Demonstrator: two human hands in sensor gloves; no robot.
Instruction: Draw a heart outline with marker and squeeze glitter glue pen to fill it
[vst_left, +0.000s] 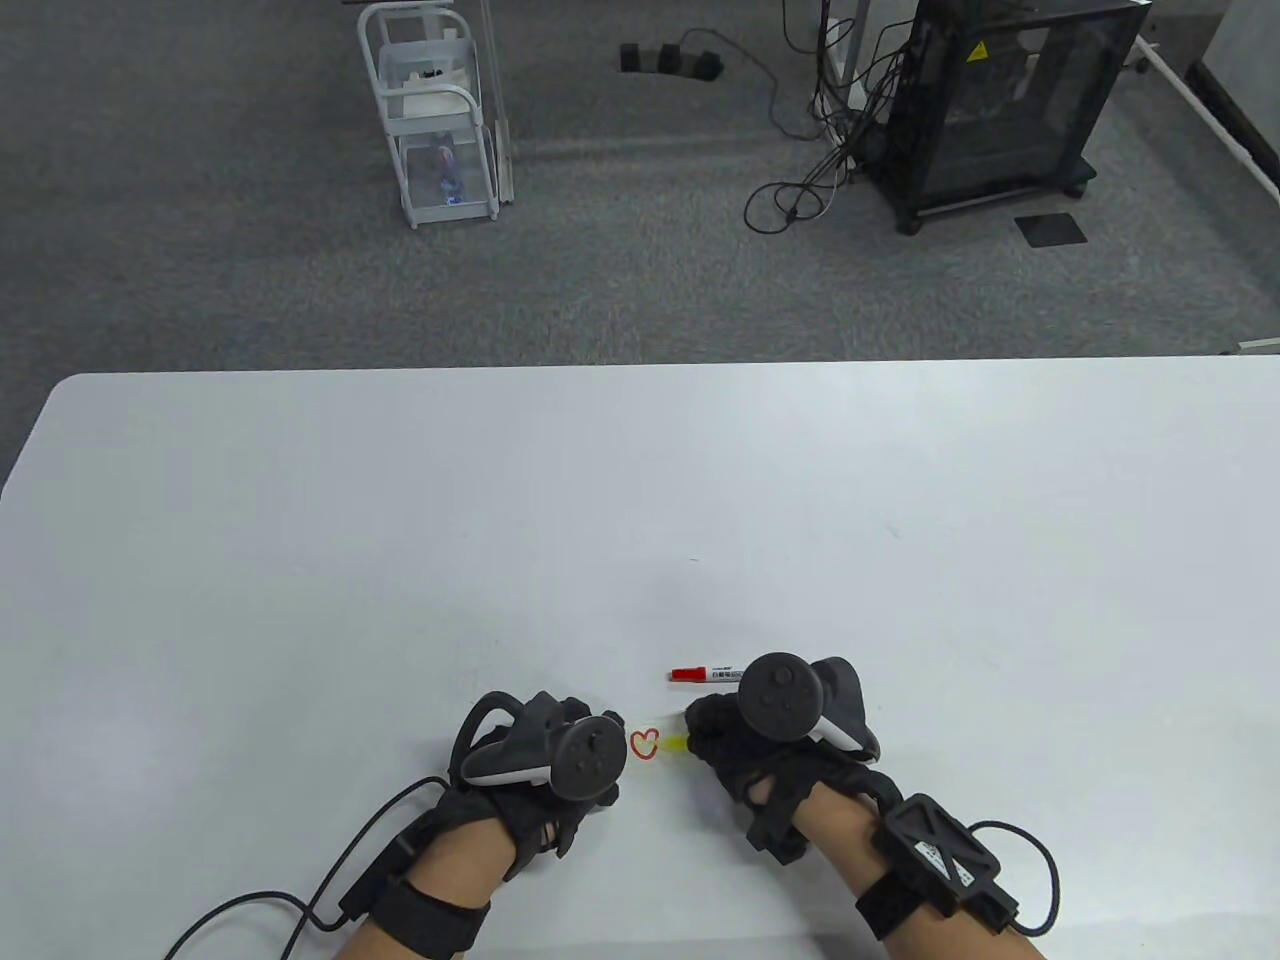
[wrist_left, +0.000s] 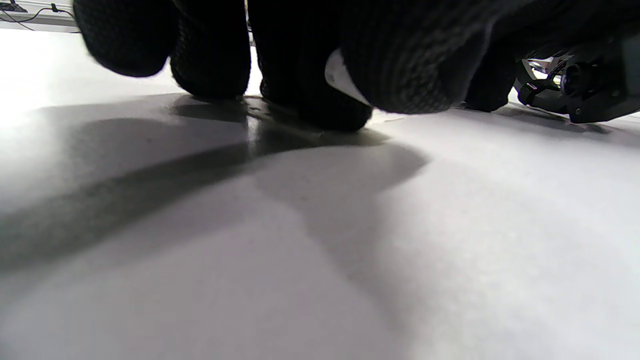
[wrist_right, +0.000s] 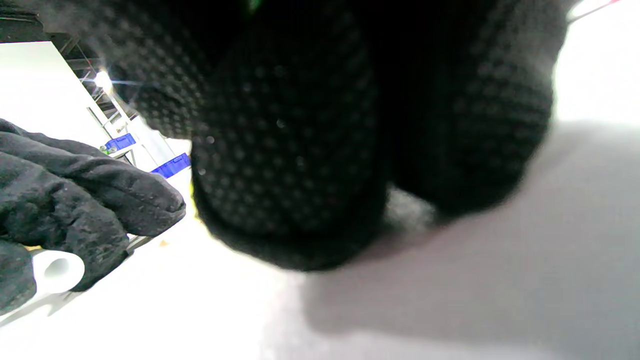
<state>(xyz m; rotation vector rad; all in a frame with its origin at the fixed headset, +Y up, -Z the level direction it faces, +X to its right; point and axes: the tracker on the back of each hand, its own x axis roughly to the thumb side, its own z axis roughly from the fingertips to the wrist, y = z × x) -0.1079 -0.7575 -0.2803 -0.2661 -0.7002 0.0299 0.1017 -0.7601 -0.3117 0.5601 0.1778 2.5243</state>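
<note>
A small red heart outline (vst_left: 645, 746) is drawn on the white table (vst_left: 640, 520) between my hands. My right hand (vst_left: 712, 735) grips a yellow glitter glue pen (vst_left: 679, 745), whose tip points left at the heart's right edge. Its fingers (wrist_right: 290, 150) fill the right wrist view and hide the pen there. My left hand (vst_left: 600, 738) rests on the table just left of the heart, fingers curled around a small white cap (wrist_right: 55, 270), also seen as a white sliver (wrist_left: 344, 80). The red-capped marker (vst_left: 705, 674) lies on the table just beyond my right hand.
The table's far edge (vst_left: 640, 366) borders grey carpet. On the floor beyond stand a white wire cart (vst_left: 435, 120) and a black cabinet (vst_left: 1000, 100) with cables. Glove cables trail off the near edge.
</note>
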